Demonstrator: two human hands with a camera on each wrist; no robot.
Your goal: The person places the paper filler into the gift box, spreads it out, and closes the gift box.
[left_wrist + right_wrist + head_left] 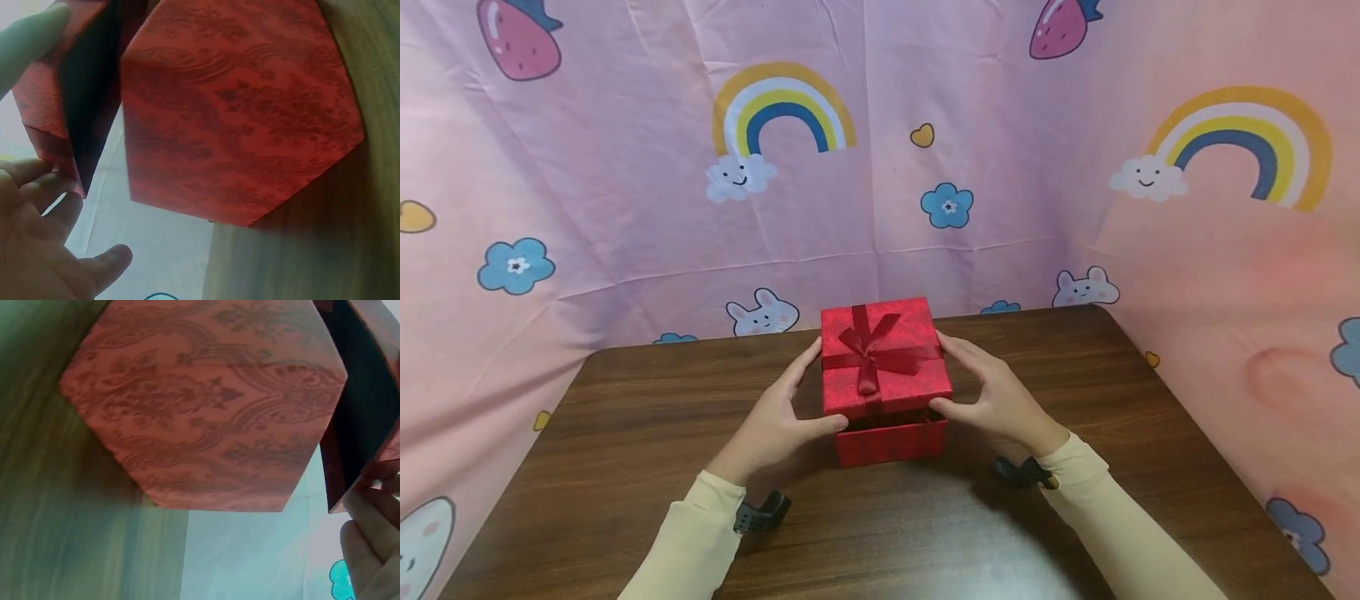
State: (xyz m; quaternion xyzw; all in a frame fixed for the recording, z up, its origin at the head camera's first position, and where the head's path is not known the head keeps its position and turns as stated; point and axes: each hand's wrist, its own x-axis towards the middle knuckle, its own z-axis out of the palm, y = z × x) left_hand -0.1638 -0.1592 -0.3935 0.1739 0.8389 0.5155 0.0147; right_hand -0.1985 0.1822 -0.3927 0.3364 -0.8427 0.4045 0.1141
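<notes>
A red patterned gift box [891, 444] stands on the wooden table. Its lid [910, 379], tied with a dark red ribbon bow [868, 354], is raised off the base, and a dark gap shows between them. My left hand [778, 421] holds the lid by its left side, thumb at the front corner. On the opposite side my right hand [1000, 396] holds it in the same way. Both wrist views show the lid's dark inside [94, 87] apart from the box base [212, 406]. What the base contains is hidden.
The brown wooden table [662, 400] reaches back to a pink cloth backdrop [625, 208] printed with rainbows, flowers and strawberries. Another cloth side borders the table's right edge. A black wrist device [762, 512] sits under each sleeve cuff.
</notes>
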